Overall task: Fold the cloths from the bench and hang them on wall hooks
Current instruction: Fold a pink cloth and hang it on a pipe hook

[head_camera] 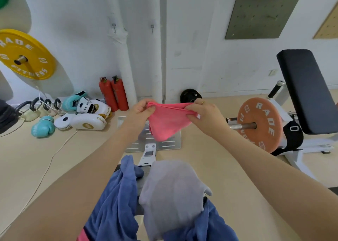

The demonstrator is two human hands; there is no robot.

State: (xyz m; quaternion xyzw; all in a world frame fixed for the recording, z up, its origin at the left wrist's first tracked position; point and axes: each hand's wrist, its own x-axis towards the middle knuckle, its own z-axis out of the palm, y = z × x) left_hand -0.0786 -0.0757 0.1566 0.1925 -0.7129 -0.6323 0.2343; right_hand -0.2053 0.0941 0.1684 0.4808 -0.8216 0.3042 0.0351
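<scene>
Setting: gym corner, white wall (82, 39), beige floor, yellow weight plate (25, 55) at left, two red fire extinguishers (113, 94) against the wall.
Surface: dark padded bench (140, 204), mostly hidden under cloths at bottom centre.
Wall hooks: two small metal hooks, left hook (114, 27) and right hook (152, 28), both bare, well above the hands.
Cloth in hand: pink terry cloth (164, 121), held up in mid-air between bench and wall, top edge stretched, lower part sagging to a point, apparently doubled over.
Left hand (140, 109): grip pinching the cloth's left top corner.
Right hand (204, 112): grip pinching the right top corner, ring on one finger.
Waiting cloths: rumpled blue towel (113, 200) and pale grey cloth (172, 195), heaped unfolded on the surface; strip of another pink fabric (83, 236) at the lower edge.
Progress: early, judged from empty hooks; first fold under way, nothing hung.
Remaining: finish the pink fold, hang it, then the rest.
</scene>
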